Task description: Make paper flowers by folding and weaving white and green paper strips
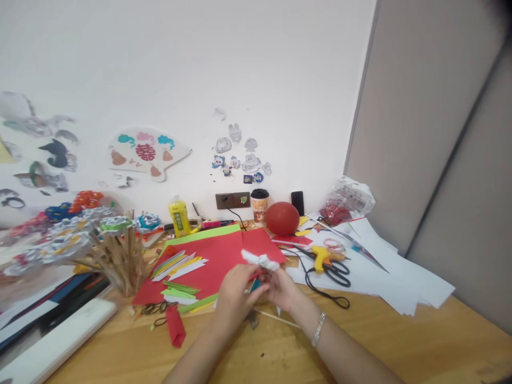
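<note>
Between my hands, above the red paper sheet (218, 260), is a folded white paper strip (262, 260) with a twisted middle. My left hand (237, 290) is closed on its near side, fingers pinched together. From the right, my right hand (283, 290) holds the same strip with curled fingers. A small teal piece (255, 285) and a bit of red show between the fingers; how they join the strip is hidden. A thin wooden stick (276, 318) runs below my hands toward the right wrist. Several white, yellow and green paper strips (180, 266) lie left of my left hand.
A yellow glue gun (320, 258) with black cord and black-handled scissors (340, 273) lie right, on white paper sheets (416, 280). Behind stand a red balloon (282, 218), a lidded cup (260, 207) and a yellow bottle (180, 217). Bundled wooden sticks (124, 261) stand left.
</note>
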Available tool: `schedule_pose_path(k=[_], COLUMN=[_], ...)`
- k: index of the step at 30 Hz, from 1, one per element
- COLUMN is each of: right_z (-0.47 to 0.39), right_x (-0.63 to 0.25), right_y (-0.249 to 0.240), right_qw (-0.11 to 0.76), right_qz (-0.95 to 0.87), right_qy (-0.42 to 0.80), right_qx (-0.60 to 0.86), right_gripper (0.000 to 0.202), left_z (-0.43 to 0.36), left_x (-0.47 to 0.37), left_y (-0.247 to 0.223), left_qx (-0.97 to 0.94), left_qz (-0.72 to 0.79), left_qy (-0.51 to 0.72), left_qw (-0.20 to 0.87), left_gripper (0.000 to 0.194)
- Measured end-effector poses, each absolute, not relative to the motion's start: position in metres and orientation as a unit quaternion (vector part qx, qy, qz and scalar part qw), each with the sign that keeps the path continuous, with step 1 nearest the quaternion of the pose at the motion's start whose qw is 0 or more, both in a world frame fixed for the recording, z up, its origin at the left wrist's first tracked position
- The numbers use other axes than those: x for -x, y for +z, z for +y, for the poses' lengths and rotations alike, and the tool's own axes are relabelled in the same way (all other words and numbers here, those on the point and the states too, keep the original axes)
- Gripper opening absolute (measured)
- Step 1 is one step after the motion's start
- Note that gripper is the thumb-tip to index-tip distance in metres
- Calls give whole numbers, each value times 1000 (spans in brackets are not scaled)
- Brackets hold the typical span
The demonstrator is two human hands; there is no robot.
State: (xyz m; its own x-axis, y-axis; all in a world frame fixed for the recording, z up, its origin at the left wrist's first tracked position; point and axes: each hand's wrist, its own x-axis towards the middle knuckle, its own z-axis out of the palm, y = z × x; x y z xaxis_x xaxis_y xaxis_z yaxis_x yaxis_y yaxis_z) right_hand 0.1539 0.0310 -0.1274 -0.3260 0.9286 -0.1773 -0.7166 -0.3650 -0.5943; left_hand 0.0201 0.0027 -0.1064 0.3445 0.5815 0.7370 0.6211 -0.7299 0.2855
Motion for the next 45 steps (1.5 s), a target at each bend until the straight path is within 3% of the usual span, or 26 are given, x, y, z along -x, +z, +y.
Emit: schedule_pose_path(k=[11,22,36,39,41,45], right_z=[27,29,22,18,17,17], right_x=[-151,-152,-153,-153,-154,-158], right_y=[-127,-128,-119,-113,-110,-105], right_qw=[531,579,594,608,627,658], right_qz=[-216,-251,-268,-285,-331,-471], right_qy=[771,720,697,675,622,430], right_qx=[277,289,301,307,332,400], right_gripper=[11,14,18,20,22,20], left_z=[2,6,7,10,13,18], left_x=[-23,-19,-19,-14,-10,-9], left_y=[-101,-105,-102,-100,-98,-98], left_qx=[792,750,723,680,660,630], left_qz=[-405,-470,-504,-549,-551,-475], left_qy=[-455,-463,-471,-484,-504,-549], left_qw=[36,-45,-40,-37,-84,-277], left_gripper=[14,18,16,24,29,34])
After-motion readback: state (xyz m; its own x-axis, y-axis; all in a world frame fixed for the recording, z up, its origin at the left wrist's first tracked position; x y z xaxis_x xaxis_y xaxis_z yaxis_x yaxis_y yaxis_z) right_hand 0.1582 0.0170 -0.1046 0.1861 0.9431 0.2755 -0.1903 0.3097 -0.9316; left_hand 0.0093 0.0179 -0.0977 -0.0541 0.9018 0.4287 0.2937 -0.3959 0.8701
